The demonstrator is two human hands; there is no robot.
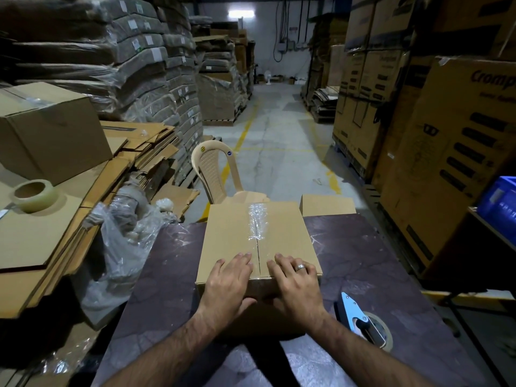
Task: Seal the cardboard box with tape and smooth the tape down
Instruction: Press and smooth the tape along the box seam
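Head view. Pressed flat on the near end of a plain brown cardboard box (231,241): left hand (230,280) and right hand (296,280), fingers straight and slightly spread, grasping nothing, thumbs dropped over the near edge. On one right finger, a silver ring (300,266).

Box squarely on a dark mottled purple bench (363,261), directly under and ahead of both palms. Between the hands, the centre seam, covered by a strip of clear glossy tape (258,222). Long axis of that strip: straight away from the fingertips to the far edge. Crinkled and bubbled at the far end, flatter close to the fingers. Neither hand nearer; left just left of the seam, right just right of it.

Judging by this, smoothing under way, with the wrinkled stretch lying ahead of the fingertips.

Just right of the right wrist, on the bench: a tape dispenser with a pale metal blade plate (363,322). Well off to the left of the left hand, on flattened cardboard sheets: a spare roll of clear tape (33,195). Beyond the box, a beige plastic chair (212,169).

Legible writing: only "Cromp", dark red, cut off by the frame edge, on a tall printed carton (460,163) far right. Line beneath it blurred. No print visible on the box top.
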